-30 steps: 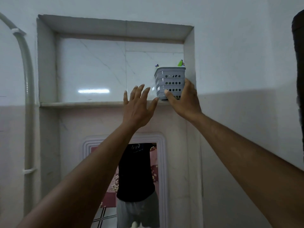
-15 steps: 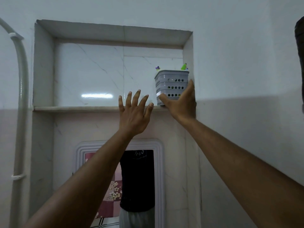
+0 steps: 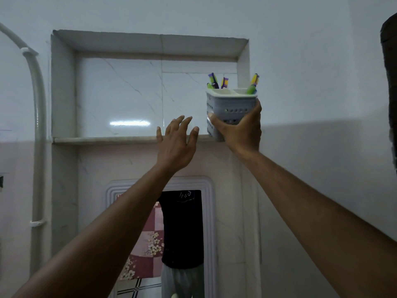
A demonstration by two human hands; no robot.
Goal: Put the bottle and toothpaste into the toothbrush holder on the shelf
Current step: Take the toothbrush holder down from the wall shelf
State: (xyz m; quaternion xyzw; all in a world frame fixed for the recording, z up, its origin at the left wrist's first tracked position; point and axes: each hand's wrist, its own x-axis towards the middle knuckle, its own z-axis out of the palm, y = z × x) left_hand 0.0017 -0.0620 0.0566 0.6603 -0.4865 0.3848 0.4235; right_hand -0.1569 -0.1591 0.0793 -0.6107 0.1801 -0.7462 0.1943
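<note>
A grey perforated toothbrush holder (image 3: 229, 104) is at the right end of the wall shelf (image 3: 103, 140), tipped toward me so its white inner compartments show. Several green, purple and yellow toothbrushes (image 3: 216, 81) stick out of it. My right hand (image 3: 240, 130) is wrapped around the holder's lower part, thumb on the left, fingers on the right. My left hand (image 3: 176, 145) is raised with spread fingers just left of the holder, in front of the shelf edge, holding nothing. No bottle or toothpaste is in view.
The shelf is a recessed marble niche (image 3: 150, 46) in a white wall. A white pipe (image 3: 37, 125) runs down the left. A framed mirror (image 3: 171, 244) below reflects a person in dark clothes. A dark object (image 3: 390, 93) fills the right edge.
My right hand has closed around the holder and tipped it forward off the shelf's back, so the toothbrushes and the inside now show. My left hand stays open beside it.
</note>
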